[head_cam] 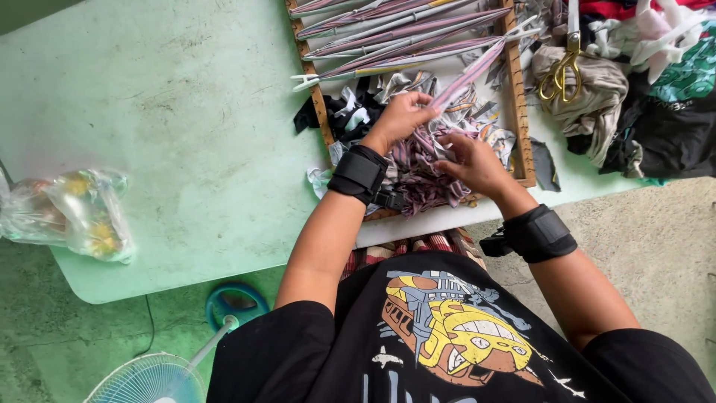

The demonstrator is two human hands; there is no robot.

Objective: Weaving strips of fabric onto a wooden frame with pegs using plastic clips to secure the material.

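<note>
A wooden weaving frame [522,112] was observed on a pale green table [186,134], strung across its upper part with stretched fabric strips and packed in its lower part with woven rag strips [425,172] in purple, grey, black and white. The left hand [400,119] was seen over the woven area with its fingers closed in a pinch on a pinkish-purple fabric strip [470,75]. The strip's long axis ran diagonally, up and to the right from the pinch toward the frame's right rail, so its free length lay away from the body and to the right of the left fingers. The right hand [470,164] was noted just below and to the right of the left one, fingers curled narrowly into the bunched purple weave; whether a separate strip was gripped there could not be told. The two hands were close together, nearly touching, and the left hand was the nearer to the raised strip. Black wrist bands were recorded on both forearms. Yellow-handled scissors [561,71] lay on a heap of cloth [641,89] to the right of the frame, well apart from both hands. A clear plastic bag [71,213] lay at the table's left edge, and a light blue fan [149,377] stood on the floor below.
</note>
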